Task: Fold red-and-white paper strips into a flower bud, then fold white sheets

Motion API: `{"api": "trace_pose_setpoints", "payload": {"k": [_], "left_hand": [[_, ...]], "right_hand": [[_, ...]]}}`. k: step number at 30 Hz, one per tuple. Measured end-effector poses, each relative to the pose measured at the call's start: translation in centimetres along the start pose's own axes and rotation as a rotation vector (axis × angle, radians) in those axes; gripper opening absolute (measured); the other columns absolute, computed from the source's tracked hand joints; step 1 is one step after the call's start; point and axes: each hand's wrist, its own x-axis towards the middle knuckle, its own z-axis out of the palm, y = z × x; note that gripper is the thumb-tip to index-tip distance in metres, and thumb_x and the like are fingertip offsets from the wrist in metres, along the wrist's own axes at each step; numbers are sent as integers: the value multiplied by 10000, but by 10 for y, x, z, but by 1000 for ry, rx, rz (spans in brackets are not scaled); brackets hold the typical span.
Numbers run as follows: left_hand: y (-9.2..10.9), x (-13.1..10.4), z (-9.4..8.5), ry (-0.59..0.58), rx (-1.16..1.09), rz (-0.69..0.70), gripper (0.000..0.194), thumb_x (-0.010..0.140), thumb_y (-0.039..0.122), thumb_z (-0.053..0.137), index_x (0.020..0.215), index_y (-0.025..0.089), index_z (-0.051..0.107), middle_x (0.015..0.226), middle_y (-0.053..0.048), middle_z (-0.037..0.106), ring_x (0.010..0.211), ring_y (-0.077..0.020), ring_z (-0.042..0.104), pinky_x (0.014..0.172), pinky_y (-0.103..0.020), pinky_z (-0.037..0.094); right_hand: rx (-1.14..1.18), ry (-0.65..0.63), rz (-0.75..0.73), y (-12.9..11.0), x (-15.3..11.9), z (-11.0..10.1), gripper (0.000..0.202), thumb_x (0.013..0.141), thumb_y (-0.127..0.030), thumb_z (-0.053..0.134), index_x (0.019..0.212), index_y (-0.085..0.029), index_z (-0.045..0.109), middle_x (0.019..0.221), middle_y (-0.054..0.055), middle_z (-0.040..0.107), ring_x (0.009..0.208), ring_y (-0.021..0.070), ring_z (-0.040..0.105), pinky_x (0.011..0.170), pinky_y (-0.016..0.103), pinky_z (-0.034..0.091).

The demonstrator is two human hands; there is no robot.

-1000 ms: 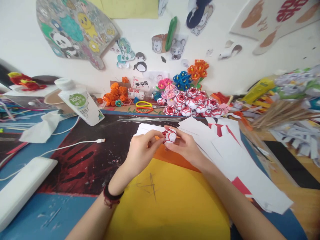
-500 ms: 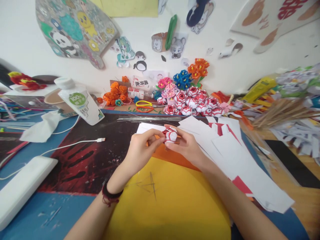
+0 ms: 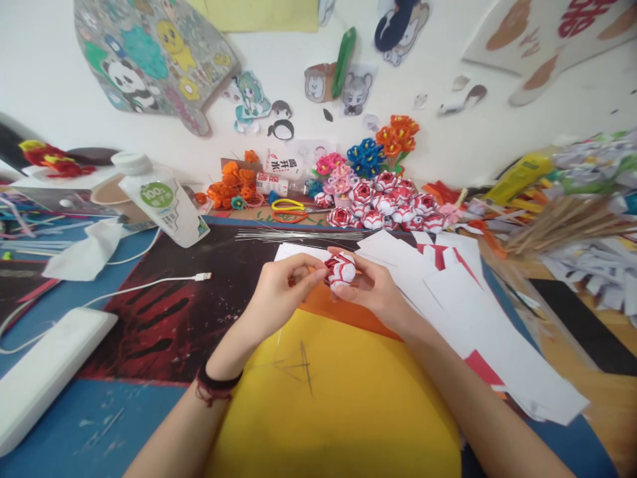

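Between my two hands is a red-and-white paper flower, held above the orange sheet. My right hand cups it from the right, fingers behind and thumb in front. At its left edge, the thumb and forefinger of my left hand pinch the petals. Below lies a yellow sheet with several thin wires on it. A pile of similar red-and-white paper flowers rests at the back.
White paper sheets spread to the right, near a black phone-like slab. Thin wires lie behind my hands, with yellow-and-orange-handled scissors beyond. At left are a white bottle, a cable and a white power bank-like block.
The flower has turned slightly in my hands, so more of its white petals face me. My left fingers have shifted a little along its edge.
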Motion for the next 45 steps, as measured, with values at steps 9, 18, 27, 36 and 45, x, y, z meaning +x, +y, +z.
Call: {"api": "trace_pose_setpoints", "payload": {"k": [9, 18, 27, 36, 45], "left_hand": [[-6, -1, 2, 57, 170, 138, 104, 938, 253, 621, 922, 171, 684, 519, 79, 497, 476, -57, 429, 512, -190, 325], [-5, -3, 2, 52, 151, 157, 108, 931, 249, 632, 934, 168, 704, 521, 73, 522, 474, -57, 431, 502, -180, 338], [1, -1, 0, -17, 60, 70, 186, 912, 290, 647, 888, 134, 745, 521, 43, 537, 473, -63, 410, 470, -183, 321], [2, -3, 0, -53, 81, 79, 181, 923, 287, 634, 892, 135, 727, 506, 55, 508, 479, -68, 413, 490, -191, 329], [2, -7, 6, 56, 382, 251, 107, 940, 215, 589, 897, 175, 678, 536, 80, 495, 482, -58, 392, 516, -182, 308]], "right_hand": [[13, 11, 25, -5, -1, 3, 704, 722, -286, 864, 1363, -212, 582, 1067, 46, 707, 840, 180, 703, 763, 335, 621], [36, 2, 20, -6, -2, 3, 663, 730, -284, 858, 1342, -241, 606, 1077, 45, 694, 867, 188, 684, 760, 345, 623], [66, -12, 34, -6, -1, 1, 714, 705, -272, 877, 1357, -221, 590, 1013, 35, 696, 846, 178, 671, 769, 341, 614], [16, -37, 2, 0, -1, -1, 702, 737, -304, 857, 1378, -231, 580, 1049, 55, 707, 902, 210, 691, 779, 358, 609], [-50, -33, -9, 1, 0, -1, 671, 747, -335, 850, 1359, -252, 586, 1142, 64, 696, 999, 229, 680, 829, 367, 602]]}}
